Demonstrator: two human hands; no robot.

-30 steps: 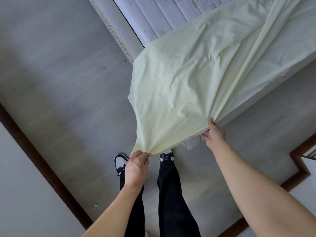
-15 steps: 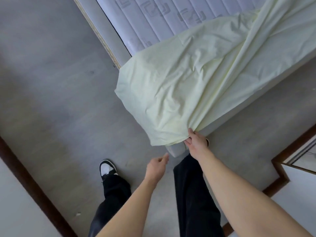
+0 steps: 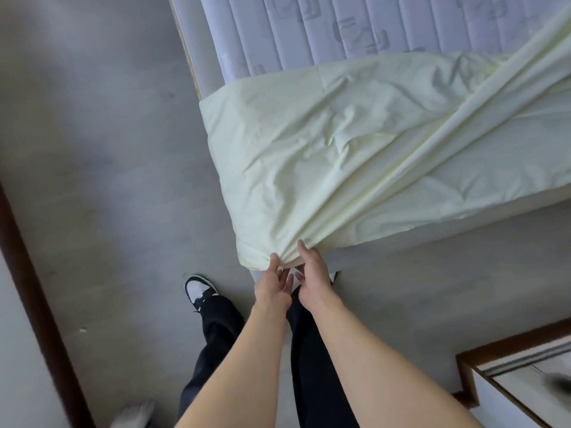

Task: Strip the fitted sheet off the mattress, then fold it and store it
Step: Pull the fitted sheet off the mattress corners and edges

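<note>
Two hands meet at the lowest bunch of the pale yellow sheet, which hangs over the corner of the mattress. The right hand has its fingers curled under the gathered cloth and grips it. The left hand lies just beside it, thumb on the cloth; whether its fingers hold the sheet I cannot tell. Most of the sheet still covers the near end of the bed, with bare quilted mattress beyond. Below, on the grey floor, stands a black-and-white shoe.
</note>
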